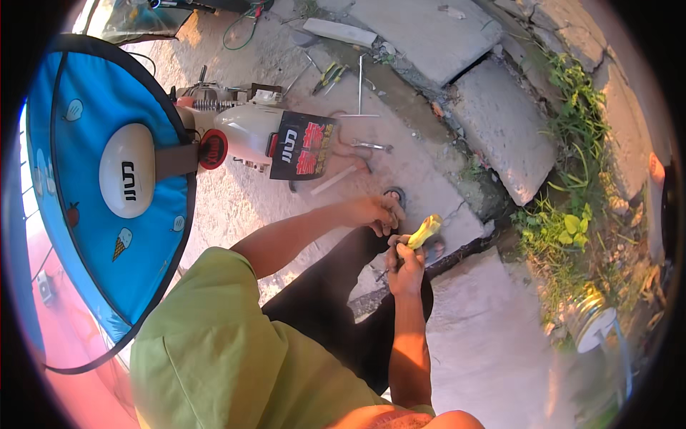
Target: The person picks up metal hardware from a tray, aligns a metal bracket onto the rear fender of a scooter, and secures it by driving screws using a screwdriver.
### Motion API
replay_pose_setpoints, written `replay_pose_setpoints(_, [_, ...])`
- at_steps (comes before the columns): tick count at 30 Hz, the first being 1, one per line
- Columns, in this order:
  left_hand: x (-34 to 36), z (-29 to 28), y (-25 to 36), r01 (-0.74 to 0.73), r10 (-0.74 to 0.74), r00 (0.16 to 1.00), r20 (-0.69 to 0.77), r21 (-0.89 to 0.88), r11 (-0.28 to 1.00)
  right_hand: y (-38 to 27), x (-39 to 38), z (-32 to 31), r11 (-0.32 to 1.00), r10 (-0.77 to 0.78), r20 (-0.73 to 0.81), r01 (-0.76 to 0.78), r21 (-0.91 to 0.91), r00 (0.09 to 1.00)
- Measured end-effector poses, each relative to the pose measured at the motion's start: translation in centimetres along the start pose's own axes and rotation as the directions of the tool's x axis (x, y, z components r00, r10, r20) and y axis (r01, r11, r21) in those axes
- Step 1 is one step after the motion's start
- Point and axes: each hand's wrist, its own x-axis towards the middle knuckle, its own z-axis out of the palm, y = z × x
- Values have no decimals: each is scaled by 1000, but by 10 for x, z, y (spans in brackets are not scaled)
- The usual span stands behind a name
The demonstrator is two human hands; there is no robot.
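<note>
My right hand (406,269) is closed around a yellow, thick-handled tool (425,232). The tool's thick end sticks up past the fingers, and its other end is hidden, so I cannot make out its kind. Just to the left, my left hand (376,214) has its fingers curled, close to the right hand but apart from the yellow tool. Whatever those left fingers hold, if anything, is too small to tell. Both hands are above my dark-trousered knees (364,250), with a sandalled foot (394,194) beyond.
A two-wheeler (243,132) with a blue wind cover (93,179) and black mudflap (304,145) lies at left. Around it are an open-ended wrench (372,146), a T-handle wrench (361,89), pliers (327,76) and a hammer (341,176). Broken slabs (493,129), weeds (572,222) and a spool (596,329) are at right.
</note>
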Motion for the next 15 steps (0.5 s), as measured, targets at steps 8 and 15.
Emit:
replay_pose_setpoints(8, [-21,6,66,-93,138,886,-442,122,988,-129,11,1,988,113,35,-108,-109,993])
replay_pose_setpoints(15, [-38,-19,36,16,148,677,-721,215,976,-257,30,-5,988,132,-90,-139,-73,987])
